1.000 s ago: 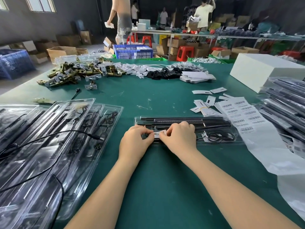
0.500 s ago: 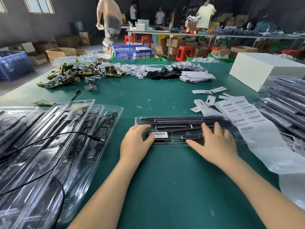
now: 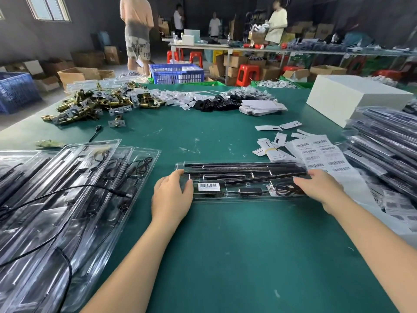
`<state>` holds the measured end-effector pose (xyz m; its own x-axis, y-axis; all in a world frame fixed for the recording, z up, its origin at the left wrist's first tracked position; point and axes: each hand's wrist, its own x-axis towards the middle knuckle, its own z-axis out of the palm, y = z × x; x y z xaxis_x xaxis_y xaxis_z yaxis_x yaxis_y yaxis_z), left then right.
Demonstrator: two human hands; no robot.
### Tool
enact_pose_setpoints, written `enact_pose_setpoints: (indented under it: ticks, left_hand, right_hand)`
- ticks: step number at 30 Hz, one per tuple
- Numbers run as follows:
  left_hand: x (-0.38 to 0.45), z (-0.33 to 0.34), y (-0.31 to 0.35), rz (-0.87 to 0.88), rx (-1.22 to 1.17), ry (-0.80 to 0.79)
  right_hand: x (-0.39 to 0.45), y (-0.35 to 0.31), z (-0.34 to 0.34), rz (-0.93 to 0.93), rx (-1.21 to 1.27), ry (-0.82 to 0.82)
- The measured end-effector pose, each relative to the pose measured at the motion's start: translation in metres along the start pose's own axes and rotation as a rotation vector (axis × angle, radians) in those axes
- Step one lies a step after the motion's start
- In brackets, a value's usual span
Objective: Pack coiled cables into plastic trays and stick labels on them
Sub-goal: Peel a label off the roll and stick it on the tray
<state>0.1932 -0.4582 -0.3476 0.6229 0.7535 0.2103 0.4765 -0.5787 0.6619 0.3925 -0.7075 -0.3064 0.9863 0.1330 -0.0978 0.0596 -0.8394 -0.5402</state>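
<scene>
Gripping tray (image 3: 239, 177) ends, both hands' fingers curled | label sheet (image 3: 320, 154) right | tray stack (image 3: 67, 188) left

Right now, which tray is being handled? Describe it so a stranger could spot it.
On the green table, between the tray pile and the label sheet, one clear tray lies alone. The left hand and right hand hold its ends. Only it shows a white barcode label.

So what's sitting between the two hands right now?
In the head view, the clear tray spans between the left hand and right hand, each at one end. On it sits the barcode label.
</scene>
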Motion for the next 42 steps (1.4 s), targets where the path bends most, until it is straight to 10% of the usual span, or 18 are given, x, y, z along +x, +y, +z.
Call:
enact_pose_setpoints:
  ticks: [14,28,42]
  left_hand:
    - [0.005,-0.014,-0.002,-0.213,-0.714,0.343]
    - [0.008,-0.037,0.024,-0.329,-1.341,0.357]
    - [-0.002,-0.042,0.037,-0.189,-1.421,0.252]
  right_hand:
    - [0.002,-0.008,-0.014,0.31,0.538,-0.2]
    - [-0.017,-0.003,0.007,-0.447,-0.246,-0.252]
    - [-0.049,-0.032,0.027,-1.038,-0.097,0.565]
